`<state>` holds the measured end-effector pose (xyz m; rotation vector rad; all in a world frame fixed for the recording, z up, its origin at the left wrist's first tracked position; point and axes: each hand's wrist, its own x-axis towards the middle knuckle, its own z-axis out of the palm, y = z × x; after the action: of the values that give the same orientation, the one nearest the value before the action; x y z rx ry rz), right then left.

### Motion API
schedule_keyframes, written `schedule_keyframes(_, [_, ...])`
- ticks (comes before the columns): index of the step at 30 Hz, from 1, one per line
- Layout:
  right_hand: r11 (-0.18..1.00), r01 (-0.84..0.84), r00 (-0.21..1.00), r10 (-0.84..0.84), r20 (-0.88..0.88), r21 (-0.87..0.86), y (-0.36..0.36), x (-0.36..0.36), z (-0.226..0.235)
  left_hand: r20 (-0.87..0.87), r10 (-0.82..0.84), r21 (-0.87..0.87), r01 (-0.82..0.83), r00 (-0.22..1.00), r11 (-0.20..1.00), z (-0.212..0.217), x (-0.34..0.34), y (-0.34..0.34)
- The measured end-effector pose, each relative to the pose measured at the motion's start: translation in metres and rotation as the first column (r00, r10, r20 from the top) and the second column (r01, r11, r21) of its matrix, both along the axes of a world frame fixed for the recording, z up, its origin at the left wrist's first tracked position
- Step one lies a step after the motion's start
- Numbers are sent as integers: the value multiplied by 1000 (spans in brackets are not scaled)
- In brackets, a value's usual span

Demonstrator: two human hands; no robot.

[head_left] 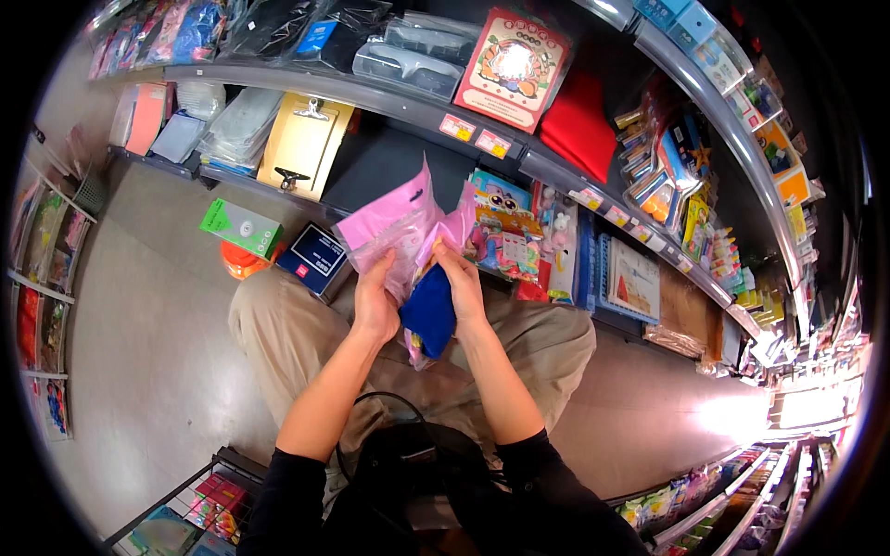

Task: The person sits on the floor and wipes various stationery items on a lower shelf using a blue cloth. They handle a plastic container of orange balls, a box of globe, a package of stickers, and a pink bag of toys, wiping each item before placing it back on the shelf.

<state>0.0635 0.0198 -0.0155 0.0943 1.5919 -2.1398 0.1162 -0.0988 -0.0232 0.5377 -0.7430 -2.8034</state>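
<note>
Head view: before the grey shelf point(389, 104) we hold clear pink packets point(394, 232) above our lap; left hand point(375, 301) grips their edge, right hand point(461, 287) clasps the blue cloth point(429, 313) between both.

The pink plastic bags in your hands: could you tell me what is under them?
A dark blue folded item sits under the pink plastic bags, between left hand and right hand. Its upper part is covered.

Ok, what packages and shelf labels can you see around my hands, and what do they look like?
Pink plastic packets: held in both hands, flat, translucent.
Blue folded item: between the hands.
Green box: left, rectangular.
Dark blue box: beside it.
Price labels: shelf edge, small pink and yellow tags.
Red-bordered flat pack: top shelf.
</note>
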Motion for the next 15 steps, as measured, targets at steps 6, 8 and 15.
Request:
schedule_keyframes(6, [993, -101, 990, 106, 92, -54, 14, -22, -27, -50, 34, -141, -41, 998, 989, -17, 2, 8])
schedule_keyframes(8, [996, -81, 994, 84, -73, 40, 16, -21, -40, -46, 15, -107, -20, 999, 994, -12, 1, 11])
schedule_keyframes(15, [951, 106, 854, 62, -517, 289, -5, 8, -41, 120, 5, -193, 18, 993, 981, -20, -7, 11])
